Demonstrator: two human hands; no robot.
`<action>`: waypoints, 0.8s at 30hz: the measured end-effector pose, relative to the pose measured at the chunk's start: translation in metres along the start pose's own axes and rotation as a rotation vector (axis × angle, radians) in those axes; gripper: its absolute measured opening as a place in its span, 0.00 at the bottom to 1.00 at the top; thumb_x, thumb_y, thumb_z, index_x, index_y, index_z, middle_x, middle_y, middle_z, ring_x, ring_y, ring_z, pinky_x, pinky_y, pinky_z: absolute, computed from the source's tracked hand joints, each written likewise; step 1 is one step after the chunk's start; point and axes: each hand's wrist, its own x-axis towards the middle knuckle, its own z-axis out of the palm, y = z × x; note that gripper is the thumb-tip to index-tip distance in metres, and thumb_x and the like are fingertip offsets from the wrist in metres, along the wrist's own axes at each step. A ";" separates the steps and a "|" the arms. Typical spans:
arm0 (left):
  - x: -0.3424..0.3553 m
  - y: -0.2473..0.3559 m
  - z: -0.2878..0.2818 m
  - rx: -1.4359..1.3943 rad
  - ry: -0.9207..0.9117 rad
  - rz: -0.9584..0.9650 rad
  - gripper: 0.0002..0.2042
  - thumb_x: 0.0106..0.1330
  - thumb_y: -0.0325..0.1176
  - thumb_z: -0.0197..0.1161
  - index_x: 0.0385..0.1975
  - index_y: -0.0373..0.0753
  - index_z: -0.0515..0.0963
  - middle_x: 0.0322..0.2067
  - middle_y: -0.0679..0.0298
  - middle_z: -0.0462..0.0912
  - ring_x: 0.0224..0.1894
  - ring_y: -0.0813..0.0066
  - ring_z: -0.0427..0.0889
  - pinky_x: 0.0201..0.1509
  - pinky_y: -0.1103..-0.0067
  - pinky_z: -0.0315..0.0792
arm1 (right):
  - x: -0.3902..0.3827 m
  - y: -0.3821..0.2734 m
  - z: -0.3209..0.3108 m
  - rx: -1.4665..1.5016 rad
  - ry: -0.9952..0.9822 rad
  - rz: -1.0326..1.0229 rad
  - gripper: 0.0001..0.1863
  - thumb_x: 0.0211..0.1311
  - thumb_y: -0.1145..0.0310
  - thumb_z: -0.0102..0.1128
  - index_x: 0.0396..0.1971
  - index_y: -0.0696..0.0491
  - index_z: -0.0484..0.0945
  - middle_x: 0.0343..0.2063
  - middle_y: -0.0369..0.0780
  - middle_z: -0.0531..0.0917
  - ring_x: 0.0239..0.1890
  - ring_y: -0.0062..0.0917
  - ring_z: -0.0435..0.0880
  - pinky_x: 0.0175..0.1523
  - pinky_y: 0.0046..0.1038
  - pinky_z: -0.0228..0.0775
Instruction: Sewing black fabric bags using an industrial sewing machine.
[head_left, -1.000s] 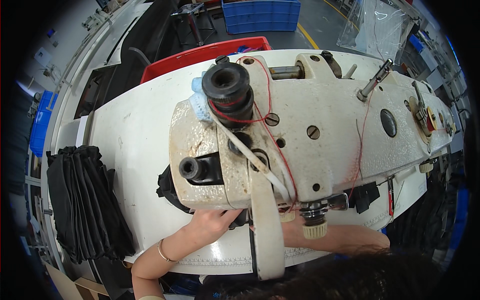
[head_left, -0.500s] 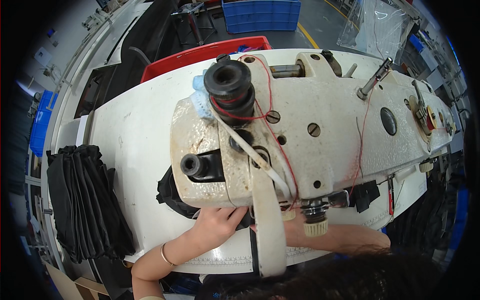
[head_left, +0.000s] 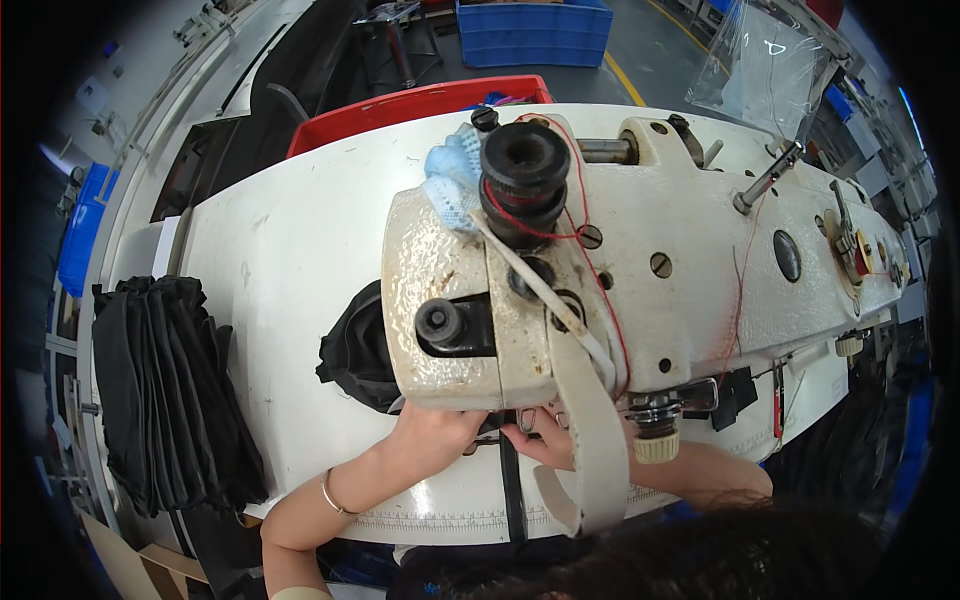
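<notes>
An off-white sewing machine (head_left: 620,270) with red thread spans the view above my hands. My left hand (head_left: 437,437), a bangle on its wrist, has its fingers closed at a piece of black fabric (head_left: 362,350), their tips partly hidden under the machine head. My right hand (head_left: 542,440) is just beyond it, by the needle area. Its thumb and fingers close at the top of a narrow black strap (head_left: 512,490), which runs down over the table's front edge. The sewing point itself is hidden by the machine.
A stack of folded black fabric pieces (head_left: 170,395) lies on the left of the white table (head_left: 270,240). Behind the table are a red bin (head_left: 420,103) and a blue crate (head_left: 535,32). A whitish strip (head_left: 598,450) hangs from the machine head beside my right hand.
The view has shifted, so the machine appears farther right. More of the black fabric and my right hand's fingers now show. My hands remain close together, and the hanging whitish strip's lower end has curled.
</notes>
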 end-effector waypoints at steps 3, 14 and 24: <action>0.011 0.001 -0.009 0.065 0.101 0.063 0.17 0.41 0.23 0.60 0.35 0.32 0.79 0.38 0.53 0.78 0.42 0.56 0.78 0.47 0.65 0.72 | 0.002 0.006 0.019 -0.026 0.123 -0.086 0.16 0.57 0.74 0.57 0.46 0.53 0.75 0.43 0.37 0.80 0.48 0.21 0.78 0.55 0.25 0.68; 0.024 0.021 -0.045 -0.281 0.199 -0.117 0.14 0.43 0.23 0.59 0.34 0.33 0.79 0.37 0.55 0.78 0.42 0.57 0.78 0.48 0.65 0.72 | -0.007 0.011 0.018 -1.276 -0.088 -0.451 0.24 0.64 0.67 0.42 0.59 0.57 0.61 0.58 0.42 0.68 0.60 0.27 0.65 0.67 0.30 0.51; 0.016 0.006 -0.028 0.059 0.040 0.032 0.14 0.58 0.22 0.51 0.44 0.35 0.75 0.36 0.51 0.79 0.43 0.60 0.79 0.57 0.68 0.65 | -0.001 0.004 0.015 -0.107 0.024 -0.022 0.20 0.65 0.67 0.41 0.57 0.50 0.65 0.56 0.35 0.70 0.57 0.25 0.69 0.59 0.27 0.65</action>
